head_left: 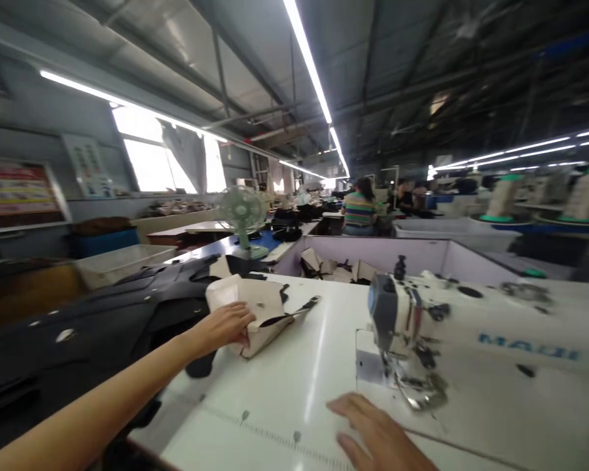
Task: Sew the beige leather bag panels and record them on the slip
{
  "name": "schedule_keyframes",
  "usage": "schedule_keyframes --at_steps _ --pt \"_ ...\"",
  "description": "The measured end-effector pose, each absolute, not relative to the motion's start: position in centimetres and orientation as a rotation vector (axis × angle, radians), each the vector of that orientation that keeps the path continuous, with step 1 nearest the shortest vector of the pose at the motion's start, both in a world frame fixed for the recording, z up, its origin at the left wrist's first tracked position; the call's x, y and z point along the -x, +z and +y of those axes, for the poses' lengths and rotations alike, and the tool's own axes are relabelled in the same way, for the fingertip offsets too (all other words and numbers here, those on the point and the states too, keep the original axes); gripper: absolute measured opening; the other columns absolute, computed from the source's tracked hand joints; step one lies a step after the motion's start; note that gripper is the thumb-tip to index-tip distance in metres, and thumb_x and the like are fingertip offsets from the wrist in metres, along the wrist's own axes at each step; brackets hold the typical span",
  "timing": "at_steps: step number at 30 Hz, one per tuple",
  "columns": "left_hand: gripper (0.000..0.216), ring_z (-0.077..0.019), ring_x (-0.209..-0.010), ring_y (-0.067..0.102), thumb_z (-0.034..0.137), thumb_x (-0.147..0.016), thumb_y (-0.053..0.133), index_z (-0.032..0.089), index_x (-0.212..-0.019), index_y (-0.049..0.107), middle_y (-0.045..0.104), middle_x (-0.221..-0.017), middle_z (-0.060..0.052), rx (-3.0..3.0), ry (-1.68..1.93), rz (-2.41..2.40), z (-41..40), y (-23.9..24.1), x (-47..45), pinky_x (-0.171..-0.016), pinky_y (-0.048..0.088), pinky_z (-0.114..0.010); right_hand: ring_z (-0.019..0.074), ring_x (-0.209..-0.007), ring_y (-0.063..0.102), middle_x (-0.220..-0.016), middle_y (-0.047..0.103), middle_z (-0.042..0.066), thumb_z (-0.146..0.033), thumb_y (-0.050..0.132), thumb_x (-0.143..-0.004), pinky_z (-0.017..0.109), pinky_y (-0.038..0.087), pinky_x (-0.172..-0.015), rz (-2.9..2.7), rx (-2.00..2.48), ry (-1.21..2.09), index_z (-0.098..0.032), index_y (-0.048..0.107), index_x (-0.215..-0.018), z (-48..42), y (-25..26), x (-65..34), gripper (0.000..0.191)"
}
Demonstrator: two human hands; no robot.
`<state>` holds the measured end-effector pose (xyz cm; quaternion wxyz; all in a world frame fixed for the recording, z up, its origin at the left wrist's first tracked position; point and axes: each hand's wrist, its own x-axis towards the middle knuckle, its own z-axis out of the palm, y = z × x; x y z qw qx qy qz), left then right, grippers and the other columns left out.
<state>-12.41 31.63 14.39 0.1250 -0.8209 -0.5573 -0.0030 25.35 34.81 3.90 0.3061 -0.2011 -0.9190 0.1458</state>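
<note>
My left hand is stretched out over the white sewing table, with its fingers curled around the near left edge of a beige bag. The bag's flap is raised, and a dark strap with a metal buckle sticks out from its right side. My right hand is low in the view, fingers apart and holding nothing. It hovers above or rests on the tabletop, in front of the sewing machine; which of the two I cannot tell.
A heap of black pieces with metal snaps covers the left side. Behind the table, a lilac-walled bin holds beige pieces. A green fan stands farther back. A person in a striped top sits beyond the bin.
</note>
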Motion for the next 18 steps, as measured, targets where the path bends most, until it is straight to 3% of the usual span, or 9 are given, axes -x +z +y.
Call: schedule_keyframes --at_steps 2,4,7,9,12,13,16,18 --pt "0.026 -0.0214 -0.084 0.061 0.040 -0.094 0.049 0.018 -0.089 0.062 0.066 -0.084 -0.006 2.367 -0.034 -1.552 31.4 14.3 11.2 -0.085 0.042 -0.033 0.0216 -0.115 0.055 -0.126 0.056 0.009 -0.011 0.056 -0.085 0.029 0.050 -0.096 -2.497 0.580 0.362 -0.019 0.049 -0.131 35.1 4.5 -22.1 0.047" --pt "0.030 -0.0200 -0.076 0.059 0.034 -0.097 0.041 0.019 -0.079 0.060 0.063 -0.077 -0.005 2.345 -0.043 -1.494 30.7 14.2 9.5 -0.076 0.043 -0.031 0.0224 -0.118 0.052 -0.130 0.051 0.012 -0.006 0.057 -0.081 0.032 0.047 -0.100 -2.468 0.594 0.255 -0.013 0.042 -0.135 36.2 5.4 -18.5 0.057" --pt "0.029 -0.0187 -0.073 0.057 0.023 -0.098 0.037 0.020 -0.077 0.057 0.062 -0.074 -0.002 2.362 -0.027 -1.343 28.8 13.5 6.1 -0.076 0.044 -0.031 0.0256 -0.124 0.043 -0.135 0.044 0.017 -0.001 0.062 -0.076 0.037 0.041 -0.105 -2.436 0.569 0.150 -0.007 0.037 -0.136 38.0 7.1 -15.2 0.066" --pt "0.028 -0.0180 -0.069 0.056 0.015 -0.096 0.036 0.020 -0.076 0.054 0.061 -0.072 -0.001 2.393 -0.025 -1.192 27.4 12.9 3.3 -0.078 0.046 -0.033 0.0234 -0.119 0.044 -0.127 0.050 0.013 -0.006 0.066 -0.076 0.034 0.041 -0.103 -2.462 0.481 0.093 -0.009 0.045 -0.128 38.7 8.3 -15.4 0.056" --pt "0.024 -0.0175 -0.065 0.056 0.013 -0.095 0.038 0.021 -0.077 0.053 0.060 -0.072 0.000 2.480 -0.094 -1.096 25.7 12.6 -0.5 -0.083 0.048 -0.034 0.0204 -0.105 0.049 -0.100 0.060 0.006 -0.011 0.060 -0.086 0.034 0.042 -0.097 -2.546 0.336 -0.013 -0.015 0.058 -0.097 38.7 8.9 -18.6 0.012" --pt "0.022 -0.0173 -0.066 0.056 0.016 -0.095 0.041 0.021 -0.077 0.053 0.060 -0.071 0.000 2.540 -0.125 -1.100 25.5 12.9 -1.5 -0.087 0.047 -0.034 0.0202 -0.101 0.050 -0.092 0.060 0.005 -0.011 0.055 -0.090 0.035 0.042 -0.095 -2.577 0.294 -0.065 -0.015 0.059 -0.089 38.5 8.6 -20.1 0.006" --pt "0.010 -0.0177 -0.078 0.062 0.029 -0.092 0.053 0.024 -0.085 0.059 0.065 -0.081 0.001 2.806 -0.224 -1.203 26.1 14.5 -3.0 -0.107 0.036 -0.037 0.0188 -0.081 0.053 -0.078 0.059 0.004 -0.014 0.049 -0.094 0.032 0.045 -0.077 -2.661 0.180 -0.209 -0.015 0.056 -0.076 37.0 5.8 -24.6 0.019" --pt "0.018 -0.0197 -0.098 0.063 0.036 -0.090 0.054 0.028 -0.104 0.063 0.067 -0.107 0.000 2.922 -0.260 -1.362 27.6 15.3 -3.3 -0.108 0.035 -0.036 0.0173 -0.067 0.052 -0.072 0.059 0.003 -0.013 0.048 -0.092 0.028 0.044 -0.059 -2.658 0.157 -0.243 -0.016 0.055 -0.071 35.7 2.8 -26.9 0.022"
